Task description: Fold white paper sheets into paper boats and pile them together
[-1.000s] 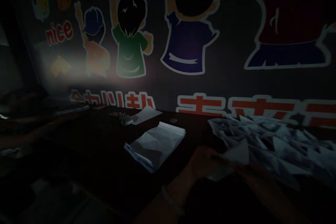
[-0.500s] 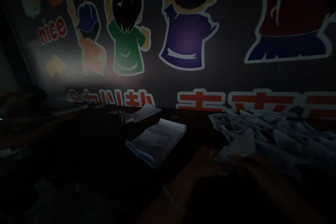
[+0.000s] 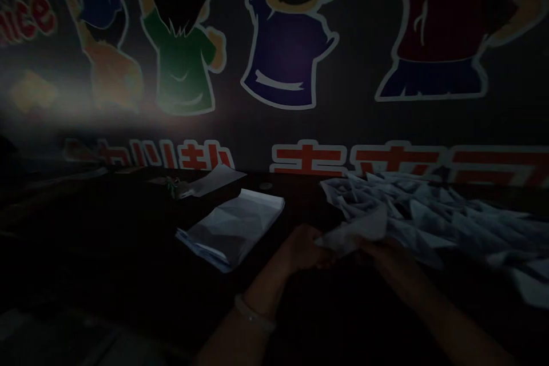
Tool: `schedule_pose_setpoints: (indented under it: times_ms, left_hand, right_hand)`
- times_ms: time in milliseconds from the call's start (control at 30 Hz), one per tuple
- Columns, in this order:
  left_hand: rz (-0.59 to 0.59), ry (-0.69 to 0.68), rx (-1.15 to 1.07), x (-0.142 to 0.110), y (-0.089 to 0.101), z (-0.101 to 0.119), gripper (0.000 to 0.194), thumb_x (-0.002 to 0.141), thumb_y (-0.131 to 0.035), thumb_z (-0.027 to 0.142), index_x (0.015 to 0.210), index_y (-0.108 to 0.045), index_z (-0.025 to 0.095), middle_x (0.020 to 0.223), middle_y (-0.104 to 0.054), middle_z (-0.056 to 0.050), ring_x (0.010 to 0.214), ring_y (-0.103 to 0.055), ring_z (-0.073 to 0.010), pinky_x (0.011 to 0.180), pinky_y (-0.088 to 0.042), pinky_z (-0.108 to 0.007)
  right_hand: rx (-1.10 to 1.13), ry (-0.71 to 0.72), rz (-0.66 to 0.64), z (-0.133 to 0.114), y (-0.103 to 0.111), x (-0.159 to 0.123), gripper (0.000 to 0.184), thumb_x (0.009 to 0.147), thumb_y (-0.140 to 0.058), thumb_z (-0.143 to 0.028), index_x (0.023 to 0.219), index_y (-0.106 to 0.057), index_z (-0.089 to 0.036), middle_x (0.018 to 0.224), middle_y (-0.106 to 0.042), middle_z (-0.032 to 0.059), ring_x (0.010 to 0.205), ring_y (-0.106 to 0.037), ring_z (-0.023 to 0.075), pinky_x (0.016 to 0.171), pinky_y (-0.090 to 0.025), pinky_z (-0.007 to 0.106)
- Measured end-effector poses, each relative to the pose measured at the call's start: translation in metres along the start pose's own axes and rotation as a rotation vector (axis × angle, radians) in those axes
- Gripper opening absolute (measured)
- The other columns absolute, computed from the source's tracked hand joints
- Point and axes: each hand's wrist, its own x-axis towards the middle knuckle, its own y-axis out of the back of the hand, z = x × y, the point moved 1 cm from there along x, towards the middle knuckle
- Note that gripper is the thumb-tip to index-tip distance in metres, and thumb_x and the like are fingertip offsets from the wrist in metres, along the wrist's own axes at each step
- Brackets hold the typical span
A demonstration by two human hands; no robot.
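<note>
I am holding a piece of white paper (image 3: pixel 360 227) between my hands, my left hand (image 3: pixel 305 247) pinching its near-left end and my right hand (image 3: pixel 384 256) gripping its lower right side; shadow is hiding some fingertips. Its long axis is slanting away rightward, the far corner overlapping the heap of folded papers (image 3: pixel 422 209) in my view; I cannot tell whether they are touching. My right hand is lying nearer that heap, my left nearer the paper stack (image 3: pixel 234 223). Between them, dark bench (image 3: pixel 295 206) is showing.

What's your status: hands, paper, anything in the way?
Left hand and right hand pinching a piece of paper. Paper pile close beyond, rightward; contact unclear. Paper stack off left.
</note>
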Motion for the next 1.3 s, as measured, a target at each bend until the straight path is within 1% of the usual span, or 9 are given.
schedule_pose_setpoints:
  times_ms: [67, 233, 333, 533, 700, 867, 967, 1100, 1300]
  left_hand:
    - [0.046, 0.048, 0.078, 0.001, 0.006, 0.002, 0.015, 0.061, -0.074, 0.026, 0.064, -0.068, 0.012, 0.055, -0.066, -0.001, 0.051, -0.061, -0.0144, 0.050, -0.045, -0.024]
    - [0.129, 0.023, -0.095, 0.004, 0.017, 0.009, 0.022, 0.071, -0.070, 0.035, 0.076, -0.067, 0.013, 0.063, -0.069, -0.003, 0.059, -0.066, -0.0162, 0.054, -0.049, -0.025]
    - [0.113, -0.032, -0.193, 0.004, 0.018, 0.012, 0.023, 0.077, -0.066, 0.036, 0.081, -0.068, 0.013, 0.074, -0.071, -0.005, 0.063, -0.068, -0.0164, 0.057, -0.051, -0.025]
    - [0.067, -0.046, -0.192, 0.006, 0.016, 0.009, 0.021, 0.082, -0.057, 0.032, 0.079, -0.066, 0.013, 0.077, -0.072, -0.007, 0.067, -0.069, -0.0184, 0.060, -0.051, -0.028]
    - [0.184, -0.058, 0.065, 0.008, 0.019, 0.007, 0.027, 0.085, -0.045, 0.031, 0.077, -0.065, 0.015, 0.071, -0.071, -0.005, 0.061, -0.068, -0.0182, 0.054, -0.048, -0.026]
    - [0.305, -0.273, 0.409, 0.003, 0.028, 0.011, 0.035, 0.088, -0.038, 0.031, 0.087, -0.071, 0.021, 0.073, -0.072, -0.001, 0.067, -0.067, -0.0172, 0.061, -0.049, -0.025]
    - [0.335, -0.353, 0.478, 0.001, 0.027, 0.015, 0.035, 0.088, -0.038, 0.029, 0.093, -0.073, 0.024, 0.086, -0.075, -0.001, 0.081, -0.069, -0.0193, 0.075, -0.051, -0.029]
    - [0.418, -0.355, 0.391, 0.000, 0.024, 0.018, 0.030, 0.085, -0.053, 0.040, 0.099, -0.073, 0.023, 0.103, -0.075, -0.004, 0.098, -0.067, -0.0229, 0.089, -0.049, -0.033]
    - [0.491, -0.228, 0.344, 0.004, 0.027, 0.014, 0.031, 0.078, -0.063, 0.036, 0.103, -0.071, 0.020, 0.112, -0.072, -0.006, 0.107, -0.065, -0.0236, 0.097, -0.046, -0.036]
  right_hand:
    - [0.060, -0.061, 0.011, -0.001, 0.003, 0.003, 0.029, 0.064, -0.076, -0.047, 0.071, -0.073, -0.020, 0.065, -0.069, 0.0067, 0.054, -0.062, 0.0204, 0.049, -0.051, 0.034]
    - [0.339, -0.174, 0.095, -0.006, 0.009, 0.009, 0.031, 0.054, -0.086, -0.039, 0.066, -0.070, -0.016, 0.060, -0.065, 0.0013, 0.051, -0.058, 0.0125, 0.049, -0.049, 0.026]
    - [0.390, -0.196, 0.095, -0.007, 0.010, 0.011, 0.031, 0.053, -0.087, -0.038, 0.068, -0.071, -0.016, 0.062, -0.066, 0.0010, 0.051, -0.057, 0.0119, 0.048, -0.049, 0.025]
    - [0.405, -0.187, 0.060, -0.002, 0.011, 0.013, 0.032, 0.054, -0.087, -0.039, 0.071, -0.072, -0.017, 0.065, -0.067, 0.0010, 0.053, -0.057, 0.0108, 0.048, -0.049, 0.024]
    - [0.336, -0.198, 0.036, -0.002, 0.011, 0.013, 0.035, 0.055, -0.086, -0.041, 0.074, -0.070, -0.016, 0.066, -0.067, 0.0012, 0.050, -0.059, 0.0114, 0.044, -0.048, 0.022]
    - [0.293, -0.282, 0.055, -0.001, 0.010, 0.014, 0.036, 0.063, -0.079, -0.050, 0.073, -0.065, -0.018, 0.059, -0.065, -0.0002, 0.047, -0.062, 0.0150, 0.036, -0.042, 0.022]
    - [0.394, -0.271, 0.066, -0.002, 0.008, 0.016, 0.033, 0.058, -0.083, -0.045, 0.066, -0.064, -0.019, 0.062, -0.067, 0.0002, 0.057, -0.067, 0.0189, 0.050, -0.053, 0.029]
    - [0.439, -0.091, 0.036, -0.005, 0.008, 0.015, 0.031, 0.054, -0.084, -0.044, 0.064, -0.068, -0.020, 0.072, -0.070, 0.0024, 0.072, -0.069, 0.0223, 0.073, -0.056, 0.039]
    - [0.173, 0.043, -0.013, -0.006, 0.009, 0.012, 0.038, 0.070, -0.075, -0.045, 0.099, -0.070, -0.022, 0.097, -0.073, 0.0044, 0.091, -0.067, 0.0242, 0.083, -0.053, 0.040]
